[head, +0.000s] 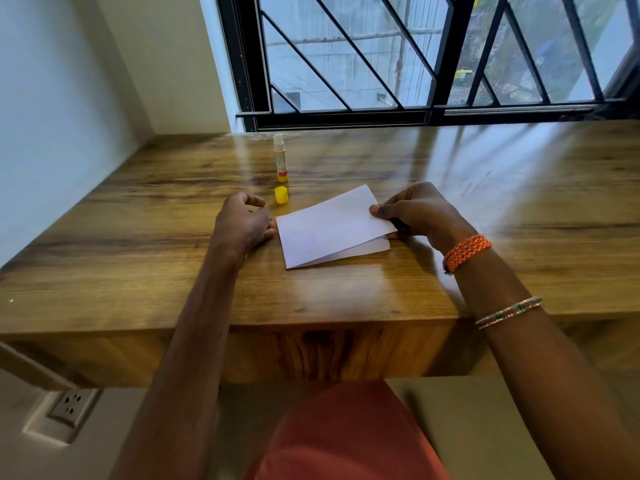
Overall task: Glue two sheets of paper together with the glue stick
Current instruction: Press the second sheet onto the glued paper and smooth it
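Observation:
Two white paper sheets lie stacked on the wooden desk [138, 220]. The upper sheet [329, 220] is lifted at its right edge, pinched by my right hand [412, 213]. The lower sheet [367, 251] peeks out beneath it, flat on the wood. My left hand [242, 223] rests at the sheets' left edge, fingers curled, fingertips touching the paper. Behind the sheets the glue stick [280, 157] stands upright with its top uncovered. Its yellow cap [281, 195] stands apart on the desk just in front of it.
A barred window [381, 64] runs along the desk's far edge. A white wall [52, 116] closes the left side. The desk's front edge [277, 323] is near my body, with a wall socket [71, 407] below at the left.

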Demonstrator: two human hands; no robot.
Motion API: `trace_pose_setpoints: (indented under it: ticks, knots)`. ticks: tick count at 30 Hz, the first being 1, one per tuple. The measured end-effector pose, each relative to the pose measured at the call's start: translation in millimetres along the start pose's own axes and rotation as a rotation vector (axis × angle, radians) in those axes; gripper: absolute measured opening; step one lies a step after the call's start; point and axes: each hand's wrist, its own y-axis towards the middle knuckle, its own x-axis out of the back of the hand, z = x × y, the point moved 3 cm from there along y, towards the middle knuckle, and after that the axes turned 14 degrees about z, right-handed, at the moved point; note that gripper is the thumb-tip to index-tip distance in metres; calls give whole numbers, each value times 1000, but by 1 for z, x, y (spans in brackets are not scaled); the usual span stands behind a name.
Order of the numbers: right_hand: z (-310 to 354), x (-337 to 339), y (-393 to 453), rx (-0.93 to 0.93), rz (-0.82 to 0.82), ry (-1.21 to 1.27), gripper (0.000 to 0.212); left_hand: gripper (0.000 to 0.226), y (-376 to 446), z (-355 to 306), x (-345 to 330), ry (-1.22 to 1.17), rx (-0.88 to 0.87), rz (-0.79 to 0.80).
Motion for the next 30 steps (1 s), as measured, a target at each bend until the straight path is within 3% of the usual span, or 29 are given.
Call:
trace_pose_setpoints:
  ticks: [9,14,30]
  knots:
    - [-4,-1,3,12,-38,-68,15,44,-21,0,-18,586,-228,209]
    - [-7,-2,1,13,-58,-72,15,53,-23,3,-30,783,-188,358]
    - [-12,-9,-5,116,-202,-401,20,52,-16,6,-24,890,-127,445]
